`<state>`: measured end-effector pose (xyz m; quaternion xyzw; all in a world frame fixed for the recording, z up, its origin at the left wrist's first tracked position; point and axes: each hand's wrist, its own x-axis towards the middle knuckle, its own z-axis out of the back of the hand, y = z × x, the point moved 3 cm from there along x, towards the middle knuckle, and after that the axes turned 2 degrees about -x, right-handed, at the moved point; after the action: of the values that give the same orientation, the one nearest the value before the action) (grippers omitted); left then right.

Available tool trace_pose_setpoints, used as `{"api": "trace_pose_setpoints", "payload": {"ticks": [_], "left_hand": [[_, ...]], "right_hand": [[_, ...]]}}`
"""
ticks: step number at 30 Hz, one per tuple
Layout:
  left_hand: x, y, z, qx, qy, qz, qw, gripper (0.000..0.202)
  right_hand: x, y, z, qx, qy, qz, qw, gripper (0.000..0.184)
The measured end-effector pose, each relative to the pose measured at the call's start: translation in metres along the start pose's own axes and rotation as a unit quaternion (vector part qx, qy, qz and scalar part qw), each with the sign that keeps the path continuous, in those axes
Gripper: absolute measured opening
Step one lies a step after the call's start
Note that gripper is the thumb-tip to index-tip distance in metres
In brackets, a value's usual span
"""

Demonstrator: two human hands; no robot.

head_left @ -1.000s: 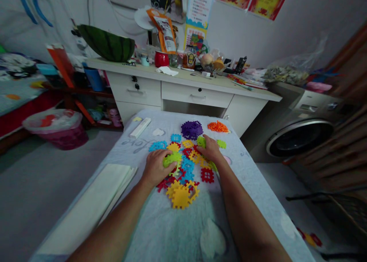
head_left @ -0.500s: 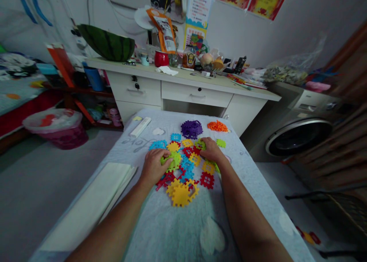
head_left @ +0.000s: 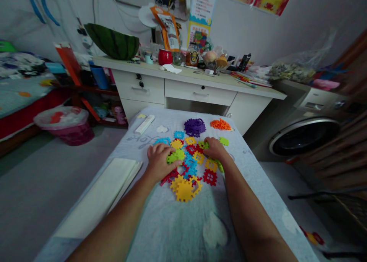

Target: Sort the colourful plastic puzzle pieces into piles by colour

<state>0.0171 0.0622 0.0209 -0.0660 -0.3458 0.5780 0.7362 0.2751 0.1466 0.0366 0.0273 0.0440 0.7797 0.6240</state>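
Note:
My left hand [head_left: 159,159] is closed round a small bunch of lime-green interlocking plastic tiles [head_left: 176,156], thumb on the near side and fingers on the far side. My right hand [head_left: 215,149] pinches another green tile [head_left: 203,144] at the right of the pile; its fingertips are partly hidden. Between and in front of the hands lie loose notched tiles: blue tiles [head_left: 190,165], a red window tile [head_left: 210,177], and yellow tiles [head_left: 184,191] nearest me. A single green tile [head_left: 224,141] lies beyond my right hand.
A purple tile heap [head_left: 195,127] and an orange heap [head_left: 220,124] sit at the table's far end. A white box-like strip [head_left: 145,124] and folded white sheets [head_left: 96,197] lie left on the cloth-covered table [head_left: 166,231]. A white desk [head_left: 200,94] stands behind.
The view has shifted slightly, moving the scene right and a little up. My left hand's fingers have spread a bit round the green tiles; my right hand stays at its green tile.

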Motion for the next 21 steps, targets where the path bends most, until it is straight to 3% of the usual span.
{"api": "trace_pose_setpoints", "payload": {"ticks": [3, 6, 11, 15, 19, 21], "left_hand": [[-0.004, -0.005, -0.005, 0.010, 0.012, -0.023, 1.000, 0.043], [-0.003, -0.006, -0.005, -0.001, 0.021, -0.016, 1.000, 0.041], [0.002, -0.007, 0.001, -0.060, 0.024, 0.007, 0.998, 0.026], [0.005, -0.001, 0.004, -0.123, 0.002, 0.045, 0.991, 0.012], [0.004, 0.008, 0.006, -0.195, -0.060, 0.091, 0.975, 0.016], [0.003, 0.011, 0.008, -0.217, -0.092, 0.109, 0.966, 0.018]], "right_hand": [[-0.001, 0.000, 0.006, 0.011, -0.001, -0.015, 1.000, 0.036], [-0.003, 0.001, 0.018, 0.065, -0.010, -0.018, 0.998, 0.031], [-0.012, 0.018, 0.038, 0.198, -0.011, 0.069, 0.978, 0.028], [-0.020, 0.040, 0.040, 0.353, 0.054, 0.149, 0.922, 0.033], [-0.025, 0.059, 0.036, 0.462, 0.133, 0.208, 0.852, 0.035], [-0.025, 0.065, 0.034, 0.480, 0.144, 0.230, 0.834, 0.034]]}}
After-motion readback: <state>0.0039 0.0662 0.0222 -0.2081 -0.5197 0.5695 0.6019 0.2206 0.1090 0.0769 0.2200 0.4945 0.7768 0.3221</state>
